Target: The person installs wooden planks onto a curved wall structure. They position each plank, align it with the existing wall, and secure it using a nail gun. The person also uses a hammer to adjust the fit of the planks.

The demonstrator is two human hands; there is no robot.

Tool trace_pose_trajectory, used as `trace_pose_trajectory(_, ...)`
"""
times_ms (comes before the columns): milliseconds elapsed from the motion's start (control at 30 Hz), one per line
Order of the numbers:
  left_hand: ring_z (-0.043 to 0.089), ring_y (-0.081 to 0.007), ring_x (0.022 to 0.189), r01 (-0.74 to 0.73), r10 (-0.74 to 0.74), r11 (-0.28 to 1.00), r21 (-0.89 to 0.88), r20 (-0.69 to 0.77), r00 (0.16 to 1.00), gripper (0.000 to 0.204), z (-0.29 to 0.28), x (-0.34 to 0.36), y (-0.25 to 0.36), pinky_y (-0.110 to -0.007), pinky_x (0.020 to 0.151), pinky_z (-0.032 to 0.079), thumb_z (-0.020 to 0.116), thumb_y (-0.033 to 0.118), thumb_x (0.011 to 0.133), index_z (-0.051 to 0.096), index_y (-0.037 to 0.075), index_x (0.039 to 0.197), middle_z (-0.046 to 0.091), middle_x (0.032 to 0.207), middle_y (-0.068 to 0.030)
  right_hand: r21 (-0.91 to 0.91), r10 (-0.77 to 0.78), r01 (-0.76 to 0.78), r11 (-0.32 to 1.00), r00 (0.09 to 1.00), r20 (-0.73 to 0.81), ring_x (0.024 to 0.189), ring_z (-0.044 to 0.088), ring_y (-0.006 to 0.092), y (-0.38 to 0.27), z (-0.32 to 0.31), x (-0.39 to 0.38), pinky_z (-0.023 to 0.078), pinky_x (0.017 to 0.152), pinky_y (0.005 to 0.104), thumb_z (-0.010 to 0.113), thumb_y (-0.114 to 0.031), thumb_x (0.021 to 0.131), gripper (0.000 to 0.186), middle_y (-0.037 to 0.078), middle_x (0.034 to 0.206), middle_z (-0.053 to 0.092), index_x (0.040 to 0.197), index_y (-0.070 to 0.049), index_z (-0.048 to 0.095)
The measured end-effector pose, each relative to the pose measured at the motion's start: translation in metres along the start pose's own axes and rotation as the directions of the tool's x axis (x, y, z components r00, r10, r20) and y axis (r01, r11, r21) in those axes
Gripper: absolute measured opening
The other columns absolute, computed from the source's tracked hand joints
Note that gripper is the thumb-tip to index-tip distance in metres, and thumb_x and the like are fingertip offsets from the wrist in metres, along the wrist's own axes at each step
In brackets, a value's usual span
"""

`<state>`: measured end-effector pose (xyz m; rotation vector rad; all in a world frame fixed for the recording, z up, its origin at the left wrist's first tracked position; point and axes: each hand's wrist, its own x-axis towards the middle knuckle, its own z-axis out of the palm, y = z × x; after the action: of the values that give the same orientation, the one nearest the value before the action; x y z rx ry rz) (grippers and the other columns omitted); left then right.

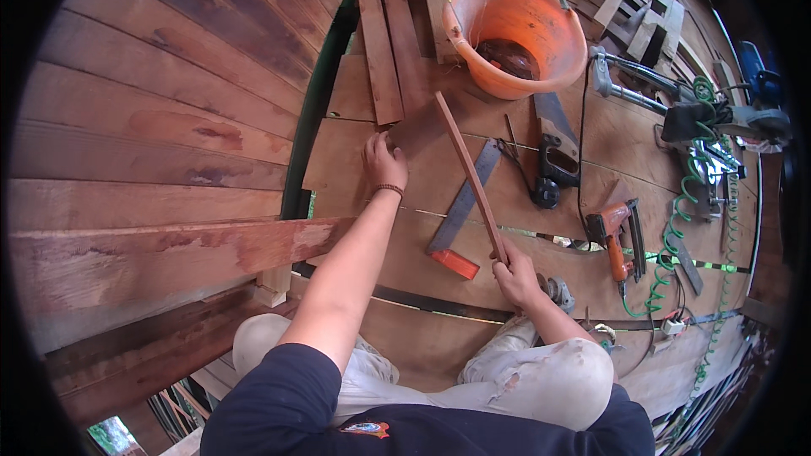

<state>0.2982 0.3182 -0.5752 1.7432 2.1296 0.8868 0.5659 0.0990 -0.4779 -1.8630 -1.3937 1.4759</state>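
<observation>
My right hand (pixel 514 277) is closed around the lower end of a thin wooden strip (pixel 470 171), which slants up and left toward the bucket. On the left, my left hand (pixel 385 162) reaches forward with curled fingers near the ends of two narrow boards (pixel 378 51). Beside those fingers is a dark reddish-brown patch, blurred; whether it is wood in my grip I cannot make out. Under the strip lies a try square with a grey blade (pixel 463 203) and an orange-red handle (pixel 455 264).
An orange bucket (pixel 481 13) stands ahead. To the right lie a handsaw (pixel 557 148), an orange nail gun (pixel 610 232) with a coiled green hose (pixel 688 194), and a saw machine (pixel 726 122). Stacked planks (pixel 152 118) rise at left. Gaps run between the floorboards.
</observation>
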Motion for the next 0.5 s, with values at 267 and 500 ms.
trace_pose_trajectory(267,0.045,-0.0384,0.137,-0.032,0.037,0.999,0.023,-0.259,0.965,0.057,-0.008,0.006,-0.008,-0.05,0.116,0.036,0.068,0.008,0.086,0.05,0.002,0.14,0.049,0.144,-0.022,-0.148,0.161,-0.149,0.978,0.984,0.074,0.091,0.071,0.0419,0.015,0.005,0.029,0.055,0.085,0.0479,0.058,-0.024,0.088,0.052,0.028,0.098,0.07,0.132,0.003,0.059)
trace_pose_trajectory(500,0.043,-0.0375,0.14,0.047,-0.062,0.996,0.081,0.193,0.979,0.062,-0.027,0.021,0.022,-0.049,0.115,0.04,0.071,0.018,0.089,0.047,0.003,0.144,0.049,0.147,-0.0198,-0.004,0.128,-0.128,0.992,0.991,-0.032,0.102,0.069,0.0434,0.008,-0.006,0.005,0.053,0.091,0.05,0.062,-0.028,0.086,0.056,0.032,0.101,0.069,0.134,0.002,0.059)
